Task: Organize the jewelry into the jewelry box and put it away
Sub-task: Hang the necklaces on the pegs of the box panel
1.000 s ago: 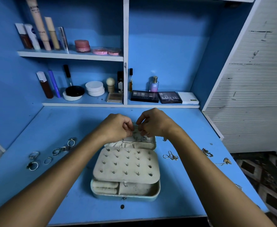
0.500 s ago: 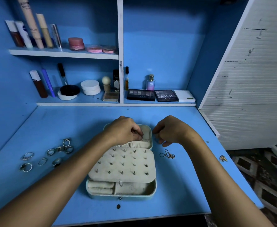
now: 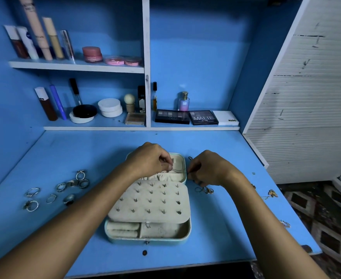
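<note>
Head view: right hand (image 3: 207, 168) had moved right off the jewelry box (image 3: 148, 200), fingers curled around a thin chain (image 3: 191, 170); left hand (image 3: 151, 160) pinched its other end inside the far lid. Rings (image 3: 58, 190) remained outside, left

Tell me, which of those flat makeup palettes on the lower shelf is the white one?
The white palette at the far right end of the row, marked NUDE. The two beside it, the MATTE palette and the NUDES palette, are black.
</note>
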The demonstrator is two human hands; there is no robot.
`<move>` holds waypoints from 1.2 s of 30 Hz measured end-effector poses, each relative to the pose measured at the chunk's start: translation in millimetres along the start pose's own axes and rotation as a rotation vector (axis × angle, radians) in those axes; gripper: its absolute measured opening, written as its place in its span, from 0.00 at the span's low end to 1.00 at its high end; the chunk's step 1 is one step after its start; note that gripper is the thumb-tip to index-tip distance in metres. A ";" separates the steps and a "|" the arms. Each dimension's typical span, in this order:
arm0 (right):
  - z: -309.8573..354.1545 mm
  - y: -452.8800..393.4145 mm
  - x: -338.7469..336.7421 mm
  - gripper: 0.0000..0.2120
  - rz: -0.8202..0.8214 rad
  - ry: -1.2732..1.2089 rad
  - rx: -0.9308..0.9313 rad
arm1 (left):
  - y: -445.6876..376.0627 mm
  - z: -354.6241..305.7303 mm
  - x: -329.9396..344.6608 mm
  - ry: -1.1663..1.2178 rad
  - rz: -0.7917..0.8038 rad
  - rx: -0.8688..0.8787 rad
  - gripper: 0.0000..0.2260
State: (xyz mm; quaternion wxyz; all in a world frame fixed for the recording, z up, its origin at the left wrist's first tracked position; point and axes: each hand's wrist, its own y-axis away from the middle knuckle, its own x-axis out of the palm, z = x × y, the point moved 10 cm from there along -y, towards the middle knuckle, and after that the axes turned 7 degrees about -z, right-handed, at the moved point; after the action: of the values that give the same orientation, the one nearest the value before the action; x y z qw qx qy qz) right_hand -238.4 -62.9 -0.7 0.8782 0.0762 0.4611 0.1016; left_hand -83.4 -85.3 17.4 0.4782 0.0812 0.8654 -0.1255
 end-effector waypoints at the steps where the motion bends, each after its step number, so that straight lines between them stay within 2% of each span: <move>1: 0.9 1.1 -0.1 0.10 -0.001 0.017 -0.012 | -0.3 0.7 0.4 0.004 0.000 -0.004 0.02; 7: 3.6 5.1 0.1 0.09 0.022 0.011 -0.046 | 0.7 -2.3 -0.9 0.004 0.008 0.009 0.02; 17: 10.8 3.5 -18.4 0.06 -0.090 -0.239 -0.089 | 1.4 9.2 -12.4 -0.080 0.021 0.015 0.02; 26: 44.7 0.1 -15.5 0.05 -0.128 -0.025 -0.261 | 3.9 9.8 -10.6 -0.098 0.065 0.069 0.09; 29: 56.1 0.4 -8.7 0.05 -0.090 0.032 -0.302 | 6.2 10.4 -21.0 -0.087 0.085 0.065 0.04; 30: 57.9 -0.2 -6.1 0.05 -0.082 0.048 -0.307 | 7.6 10.5 -25.0 -0.074 0.102 0.060 0.02; 36: 56.7 -3.6 7.1 0.05 -0.036 0.098 -0.277 | 20.6 16.9 -20.9 -0.087 0.281 0.000 0.06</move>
State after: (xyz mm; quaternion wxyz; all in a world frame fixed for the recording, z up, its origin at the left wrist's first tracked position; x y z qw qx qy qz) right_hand -187.3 -66.9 24.8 0.8584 -0.0591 0.4864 0.1520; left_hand -53.3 -71.0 23.6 0.5282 0.1961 0.8239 -0.0605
